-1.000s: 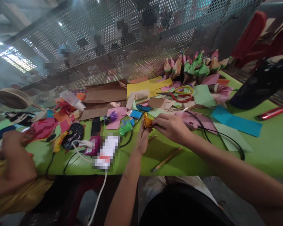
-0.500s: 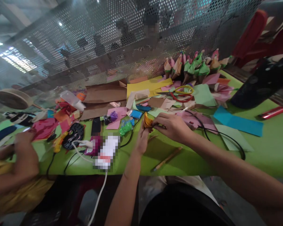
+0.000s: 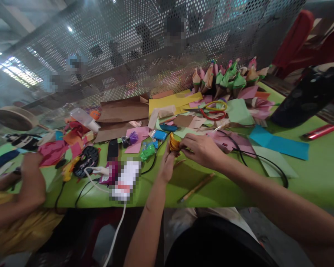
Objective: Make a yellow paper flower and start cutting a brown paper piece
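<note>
Both my hands meet over the green table (image 3: 317, 178) at a small folded orange-yellow paper piece (image 3: 173, 142). My left hand (image 3: 167, 165) grips it from below with closed fingers. From the right, my right hand (image 3: 204, 150) pinches the same piece with its fingertips. A thin wooden stick (image 3: 196, 188) lies on the table just in front of my hands. Loose coloured paper sheets lie behind them, among them a blue sheet (image 3: 278, 144) to the right.
A row of paper cones (image 3: 225, 78) stands against the perforated metal screen (image 3: 156, 44). Scissors with red and yellow handles (image 3: 215, 109), a black phone (image 3: 113, 149), cables and paper scraps lie about. Another person's hand (image 3: 32, 178) rests at the left. A dark bag (image 3: 308, 96) stands at the right.
My hands have stayed on the orange-yellow paper, almost still. The other person's hand at the left has shifted to the right and farther onto the table.
</note>
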{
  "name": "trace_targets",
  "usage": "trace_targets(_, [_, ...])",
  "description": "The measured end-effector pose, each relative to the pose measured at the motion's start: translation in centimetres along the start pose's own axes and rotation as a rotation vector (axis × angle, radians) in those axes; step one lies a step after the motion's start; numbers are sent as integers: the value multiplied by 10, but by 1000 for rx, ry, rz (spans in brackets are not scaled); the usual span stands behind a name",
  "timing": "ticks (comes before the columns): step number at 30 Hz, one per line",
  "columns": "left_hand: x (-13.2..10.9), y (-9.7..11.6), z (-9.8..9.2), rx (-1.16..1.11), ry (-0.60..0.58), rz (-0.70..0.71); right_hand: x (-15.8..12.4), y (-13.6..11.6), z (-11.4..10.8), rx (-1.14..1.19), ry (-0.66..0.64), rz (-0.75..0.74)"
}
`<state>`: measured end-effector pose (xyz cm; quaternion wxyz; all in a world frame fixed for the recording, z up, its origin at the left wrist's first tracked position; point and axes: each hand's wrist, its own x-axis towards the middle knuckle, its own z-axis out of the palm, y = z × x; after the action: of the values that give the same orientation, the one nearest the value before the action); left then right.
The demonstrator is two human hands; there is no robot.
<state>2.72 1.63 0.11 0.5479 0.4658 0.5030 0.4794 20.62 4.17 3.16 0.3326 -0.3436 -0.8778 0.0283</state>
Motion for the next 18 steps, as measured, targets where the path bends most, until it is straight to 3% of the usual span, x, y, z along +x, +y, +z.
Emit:
trace_targets(10, [-6, 11, 5, 48, 39, 9, -1, -1, -1, 36, 19, -30])
trace_targets(18, [-3, 3, 2, 28, 28, 0, 0, 0, 1, 57, 28, 0])
